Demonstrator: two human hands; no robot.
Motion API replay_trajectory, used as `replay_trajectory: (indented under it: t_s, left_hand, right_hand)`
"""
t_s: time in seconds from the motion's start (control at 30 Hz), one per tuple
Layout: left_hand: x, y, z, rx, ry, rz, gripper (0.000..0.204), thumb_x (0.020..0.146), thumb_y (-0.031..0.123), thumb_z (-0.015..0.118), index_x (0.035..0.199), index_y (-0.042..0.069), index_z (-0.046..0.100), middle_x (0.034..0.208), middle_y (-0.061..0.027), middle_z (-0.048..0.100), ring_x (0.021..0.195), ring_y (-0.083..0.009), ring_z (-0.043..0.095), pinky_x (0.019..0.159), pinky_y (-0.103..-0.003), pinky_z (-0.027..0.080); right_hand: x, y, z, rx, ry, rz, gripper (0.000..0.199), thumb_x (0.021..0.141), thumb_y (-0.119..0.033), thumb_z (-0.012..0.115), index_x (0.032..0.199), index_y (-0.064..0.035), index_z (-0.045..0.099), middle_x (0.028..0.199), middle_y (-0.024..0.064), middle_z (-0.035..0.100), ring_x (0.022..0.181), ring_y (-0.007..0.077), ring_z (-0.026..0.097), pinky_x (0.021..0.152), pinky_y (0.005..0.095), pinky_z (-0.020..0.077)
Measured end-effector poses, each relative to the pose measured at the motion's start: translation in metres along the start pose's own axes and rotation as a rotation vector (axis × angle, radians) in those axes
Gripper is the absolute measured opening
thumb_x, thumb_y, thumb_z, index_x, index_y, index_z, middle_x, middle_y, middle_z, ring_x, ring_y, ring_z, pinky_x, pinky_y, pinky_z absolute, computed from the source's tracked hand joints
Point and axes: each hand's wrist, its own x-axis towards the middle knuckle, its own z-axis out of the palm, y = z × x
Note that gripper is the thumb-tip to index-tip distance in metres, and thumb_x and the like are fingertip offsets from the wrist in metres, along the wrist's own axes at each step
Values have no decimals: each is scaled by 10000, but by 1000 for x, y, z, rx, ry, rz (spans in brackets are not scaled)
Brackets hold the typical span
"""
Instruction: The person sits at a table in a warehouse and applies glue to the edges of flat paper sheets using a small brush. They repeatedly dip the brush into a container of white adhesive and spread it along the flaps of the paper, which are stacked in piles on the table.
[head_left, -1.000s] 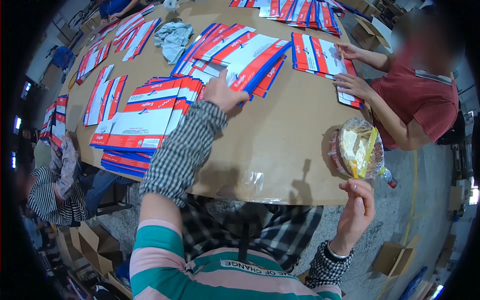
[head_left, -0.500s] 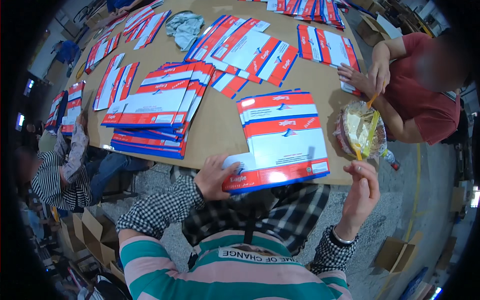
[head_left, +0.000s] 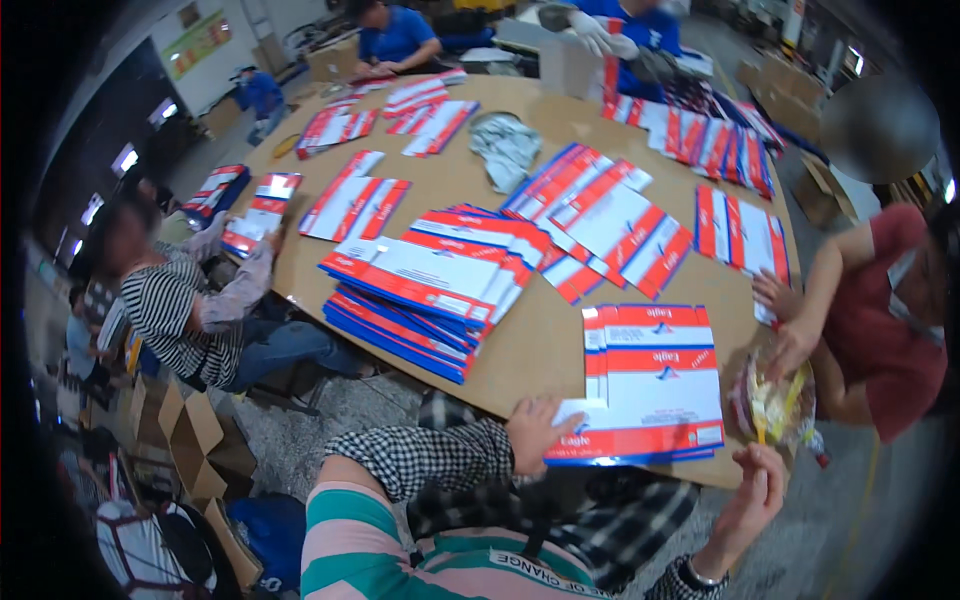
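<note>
A stack of flat printed cartons (head_left: 655,385), red, white and blue, lies at the table's near edge in front of me. My left hand (head_left: 540,435) is closed on the top carton's lower left flap. My right hand (head_left: 748,505) is off the table's near right edge, fingers loosely bent and apart, seemingly with nothing in them. Just beyond its fingertips, an orange handle (head_left: 761,430) sticks out of a plastic-lined bowl (head_left: 742,395) holding a pale, yellowish substance. A co-worker's hand (head_left: 792,350) reaches over that bowl from the right.
Left of my stack is a bigger carton pile (head_left: 410,335). More cartons (head_left: 610,220) and a crumpled grey cloth (head_left: 503,150) lie farther back. Several people sit around the table (head_left: 400,372). A bottle (head_left: 818,448) stands by the bowl; open cardboard boxes (head_left: 195,430) are on the left floor.
The view has tilted up and swung left, so everything sits lower and farther right. The co-worker's hand has moved down over the bowl. My left hand stays on the flap.
</note>
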Motion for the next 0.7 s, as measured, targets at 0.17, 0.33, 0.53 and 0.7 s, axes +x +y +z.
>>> replay_trajectory:
  t_s: [0.17, 0.33, 0.53, 0.7]
  left_hand:
    - [-2, -15, -3, -51, 69, 22, 976, 479, 260, 795, 1349, 138, 370, 1277, -244, 358, 1208, -387, 355, 959, -493, 308]
    - [26, -51, -7, -46, 29, 132, 960, 488, 274, 794, 1346, 153, 380, 1307, -222, 356, 1251, -385, 318, 1004, -526, 269]
    - [18, -28, -16, -96, 46, -2, 927, 537, 362, 798, 1330, 101, 394, 1330, -216, 344, 1282, -377, 281, 1044, -548, 207]
    - [22, -34, -12, -48, 114, -27, 906, 513, 379, 793, 1290, 77, 440, 1276, -157, 426, 1273, -361, 292, 1027, -518, 244]
  right_hand:
    - [0, 4, 3, 8, -87, 5, 239, 910, -163, 453, 981, 36, 564, 1073, 156, 535, 904, 224, 561, 869, 359, 437]
    - [-3, -14, 17, 12, -92, -66, 297, 912, -119, 458, 1064, 116, 556, 1035, 228, 589, 912, 311, 585, 865, 406, 466]
    - [-8, -12, 24, 58, -120, -18, 278, 904, -79, 440, 1046, 131, 554, 1007, 237, 595, 898, 310, 589, 834, 386, 476]
    - [-6, -15, 32, 87, -178, -50, 263, 909, -70, 426, 1040, 108, 569, 981, 215, 611, 898, 303, 595, 844, 379, 474]
